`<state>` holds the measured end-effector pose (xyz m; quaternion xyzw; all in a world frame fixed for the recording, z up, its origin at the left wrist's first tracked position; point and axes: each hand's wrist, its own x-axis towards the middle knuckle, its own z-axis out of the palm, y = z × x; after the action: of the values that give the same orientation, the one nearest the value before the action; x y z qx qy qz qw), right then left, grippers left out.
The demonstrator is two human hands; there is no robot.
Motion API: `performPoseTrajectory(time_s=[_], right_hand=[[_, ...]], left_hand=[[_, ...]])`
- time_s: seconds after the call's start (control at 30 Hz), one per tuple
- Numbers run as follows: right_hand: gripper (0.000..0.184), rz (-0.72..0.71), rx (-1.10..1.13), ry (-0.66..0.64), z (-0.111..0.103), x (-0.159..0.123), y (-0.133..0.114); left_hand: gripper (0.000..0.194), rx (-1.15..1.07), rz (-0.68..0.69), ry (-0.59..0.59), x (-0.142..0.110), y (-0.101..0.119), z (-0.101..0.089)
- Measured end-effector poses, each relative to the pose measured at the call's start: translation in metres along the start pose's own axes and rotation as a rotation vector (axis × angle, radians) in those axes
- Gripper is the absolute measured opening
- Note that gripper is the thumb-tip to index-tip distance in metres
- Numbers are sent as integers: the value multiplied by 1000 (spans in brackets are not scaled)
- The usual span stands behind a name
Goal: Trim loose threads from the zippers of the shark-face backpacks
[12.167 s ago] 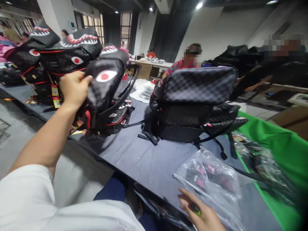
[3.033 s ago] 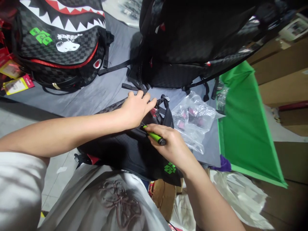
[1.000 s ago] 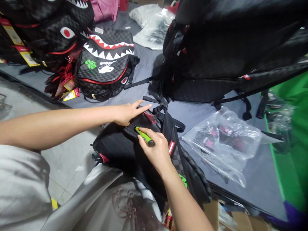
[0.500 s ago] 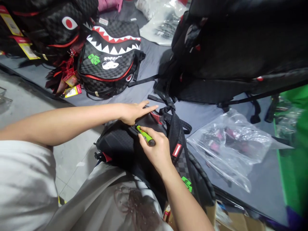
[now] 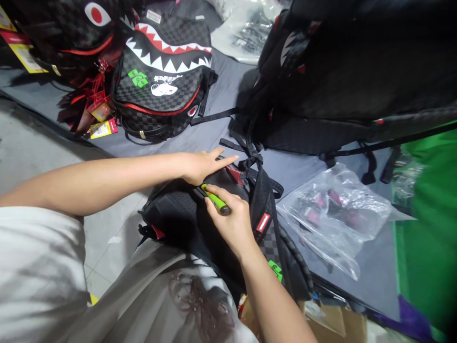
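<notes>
A black backpack lies tilted against my front at the table edge, its padded back facing up. On its upper part my left hand presses down, two fingers stretched apart; the others are partly hidden beneath. My right hand is closed round a slim green-handled tool with a black end cap. The tool's tip meets the backpack beside my left hand and is hidden there. A shoulder strap with a red label runs down the backpack's right side.
A shark-mouth backpack with tags stands at the back left, another backpack beyond it. A large black bag fills the upper right. A clear plastic bag lies on the grey table, near green cloth.
Earlier my left hand gripped a shark backpack while the right held the tool apart. Since then both hands have come onto the black backpack; over the last second they have barely moved.
</notes>
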<state>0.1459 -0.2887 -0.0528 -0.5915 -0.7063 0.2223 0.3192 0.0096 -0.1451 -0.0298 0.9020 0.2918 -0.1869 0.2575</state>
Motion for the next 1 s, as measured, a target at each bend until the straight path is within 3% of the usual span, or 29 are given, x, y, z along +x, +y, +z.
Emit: performPoseTrajectory(time_s=[0.43, 0.8, 1.0], right_hand=[[24, 60, -1, -11, -2, 0, 1], [24, 8, -9, -38, -1, 4, 1], [25, 18, -130, -60, -5, 3, -3]], left_hand=[[120, -15, 15, 28, 2, -4, 4], [119, -19, 20, 25, 2, -3, 4], [119, -12, 22, 30, 2, -4, 5]])
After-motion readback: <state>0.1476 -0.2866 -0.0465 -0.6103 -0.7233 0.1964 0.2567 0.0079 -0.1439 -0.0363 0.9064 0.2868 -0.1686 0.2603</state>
